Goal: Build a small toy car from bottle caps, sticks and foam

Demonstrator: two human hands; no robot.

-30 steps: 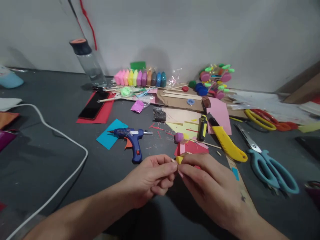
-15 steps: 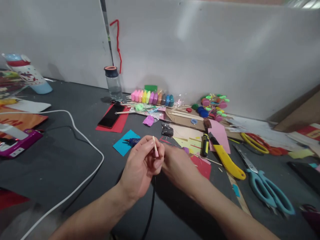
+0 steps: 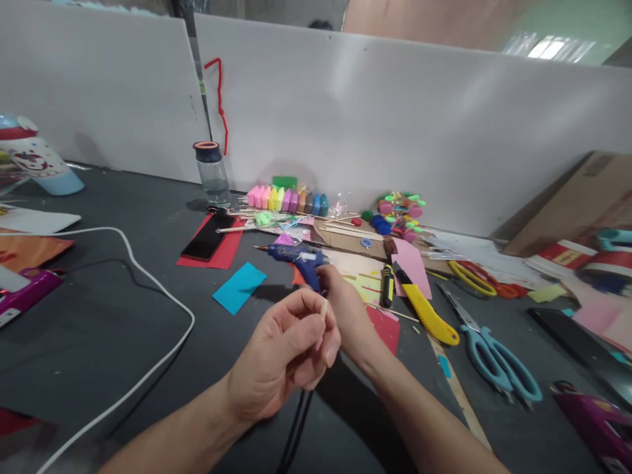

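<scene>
My left hand (image 3: 284,349) is closed, palm side up, pinching a short pale wooden stick (image 3: 324,309) between thumb and fingers. Only the stick's upper end shows; the rest is hidden by the fingers. Behind it, my right hand (image 3: 348,313) grips the handle of a blue glue gun (image 3: 305,258) with an orange trigger. Its metal nozzle points left, above the table, and a black cord hangs below my hands. Left of the hands lies a blue paper square (image 3: 239,288).
A yellow cutter (image 3: 427,313) and blue-handled scissors (image 3: 498,362) lie to the right. Coloured clay packs (image 3: 287,199), sticks and cardboard line the back wall. A clear bottle (image 3: 212,174) stands beyond a phone (image 3: 210,237). A white cable (image 3: 162,283) curves across the left side.
The glue gun has risen into clear view in my right hand. My left hand has lowered slightly with the stick, which has turned more out of sight. The camera view has tilted up.
</scene>
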